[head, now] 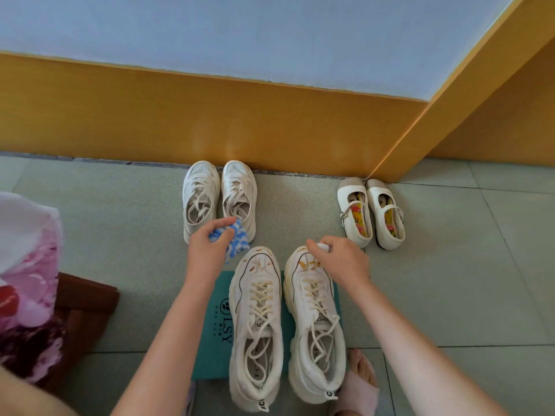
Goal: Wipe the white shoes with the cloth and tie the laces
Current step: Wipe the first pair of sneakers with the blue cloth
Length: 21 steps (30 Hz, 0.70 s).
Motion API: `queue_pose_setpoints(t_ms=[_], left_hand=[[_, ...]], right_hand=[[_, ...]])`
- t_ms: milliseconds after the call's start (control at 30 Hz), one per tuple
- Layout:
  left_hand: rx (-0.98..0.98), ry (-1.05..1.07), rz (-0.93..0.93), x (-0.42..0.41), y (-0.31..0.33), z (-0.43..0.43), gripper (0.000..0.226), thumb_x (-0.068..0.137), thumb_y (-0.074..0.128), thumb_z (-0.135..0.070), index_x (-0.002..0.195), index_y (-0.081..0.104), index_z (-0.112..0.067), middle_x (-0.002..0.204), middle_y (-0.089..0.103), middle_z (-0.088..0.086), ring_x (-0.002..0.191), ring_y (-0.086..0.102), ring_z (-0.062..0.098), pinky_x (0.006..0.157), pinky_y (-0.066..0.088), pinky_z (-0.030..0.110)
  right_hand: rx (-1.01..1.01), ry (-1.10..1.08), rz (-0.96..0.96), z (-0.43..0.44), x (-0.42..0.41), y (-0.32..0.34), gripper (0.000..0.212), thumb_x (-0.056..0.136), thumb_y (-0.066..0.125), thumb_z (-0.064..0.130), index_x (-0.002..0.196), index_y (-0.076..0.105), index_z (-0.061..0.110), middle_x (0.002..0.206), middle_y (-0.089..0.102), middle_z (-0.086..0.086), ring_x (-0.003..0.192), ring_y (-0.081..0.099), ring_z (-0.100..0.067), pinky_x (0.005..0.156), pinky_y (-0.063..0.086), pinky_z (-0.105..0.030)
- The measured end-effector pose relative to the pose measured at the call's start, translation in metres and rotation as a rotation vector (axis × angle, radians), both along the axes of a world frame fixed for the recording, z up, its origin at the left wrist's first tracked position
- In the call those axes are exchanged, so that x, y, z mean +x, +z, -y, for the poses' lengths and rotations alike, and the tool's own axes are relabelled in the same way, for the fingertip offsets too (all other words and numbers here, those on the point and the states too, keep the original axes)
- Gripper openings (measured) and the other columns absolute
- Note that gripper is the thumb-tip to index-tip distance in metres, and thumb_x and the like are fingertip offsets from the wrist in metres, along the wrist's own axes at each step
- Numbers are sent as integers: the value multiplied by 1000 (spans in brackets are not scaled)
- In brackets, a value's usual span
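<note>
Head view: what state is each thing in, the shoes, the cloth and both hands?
left hand, grips the cloth.
cloth, bunched up.
right hand, pinches a small white object over the right sneaker's toe.
left sneaker, toe stained, laces untied.
right sneaker, toe stained, laces untied.
teal mat, flat under both sneakers.
small sneakers, paired by the wooden skirting.
strap shoes, paired, straps across.

Your left hand (207, 250) grips the cloth (238, 239); your right hand (342, 262) pinches a small white thing (323, 247) above the right shoe (315, 313)
</note>
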<state>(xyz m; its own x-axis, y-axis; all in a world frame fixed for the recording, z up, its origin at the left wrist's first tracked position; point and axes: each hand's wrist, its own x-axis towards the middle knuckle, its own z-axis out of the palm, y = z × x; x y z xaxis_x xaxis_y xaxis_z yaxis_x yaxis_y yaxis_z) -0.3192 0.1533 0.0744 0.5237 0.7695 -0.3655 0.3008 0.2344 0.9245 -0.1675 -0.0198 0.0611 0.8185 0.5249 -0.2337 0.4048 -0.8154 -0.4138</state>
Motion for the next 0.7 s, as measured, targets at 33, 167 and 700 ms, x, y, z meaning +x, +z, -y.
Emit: queue_pose_setpoints(t_ms=[33,167,700], left_hand=[[-1,1,0,-1,0,0,19,90,59,-14,101,68,-26,86,65,-4,82,58,21,68,47,28],[-19,9,-6,-2,-3,-1,19,90,58,-14,103,67,-25,75,57,-4,80,51,20,64,43,26],[-3,123,-14,-15,1,-15,20,91,57,-10,106,66,-18,106,62,-1,95,62,11,75,48,18]], right_hand=[[17,-13,-17,0,1,1,49,87,47,60,60,49,19,57,48,6,56,47,-12,54,34,-27],[96,-6,-52,-9,2,9,52,86,48,63,58,40,20,55,39,7,52,37,-11,52,28,-29],[-5,266,-24,-82,-37,5,48,85,45,64,59,48,24,59,48,8,65,48,-14,61,30,-29]])
